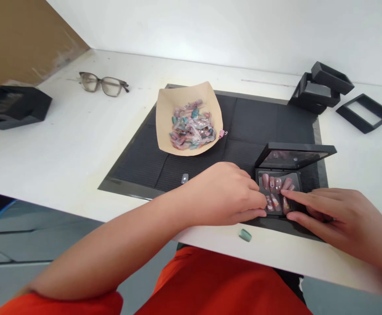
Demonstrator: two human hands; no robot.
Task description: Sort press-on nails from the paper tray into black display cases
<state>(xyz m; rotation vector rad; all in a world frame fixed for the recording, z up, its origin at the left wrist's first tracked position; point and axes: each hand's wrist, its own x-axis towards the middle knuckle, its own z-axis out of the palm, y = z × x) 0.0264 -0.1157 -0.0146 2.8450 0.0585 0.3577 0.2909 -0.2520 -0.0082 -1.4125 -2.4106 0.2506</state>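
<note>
A black hinged display box (300, 175) stands near the table's front edge, its clear lid (296, 158) tilted up. Pink press-on nails (278, 184), some decorated, lie in two rows inside. My left hand (225, 194) reaches over the box's left side, fingers bent and pressed together by the lower row; what they pinch, if anything, is hidden. From the right, my right hand (345, 214) stretches index finger and thumb apart, their tips touching or very near the nails on that side. A green press-on nail (245, 235) lies on the table's front edge, and a grey one with a star (184, 178) on the mat.
A paper tray (164, 118) full of bagged nails sits on the black mat (253, 118), a pink clip (222, 133) at its side. Black boxes (315, 96) and a frame (364, 113) are back right. Glasses (103, 84) and another black box (16, 105) lie left.
</note>
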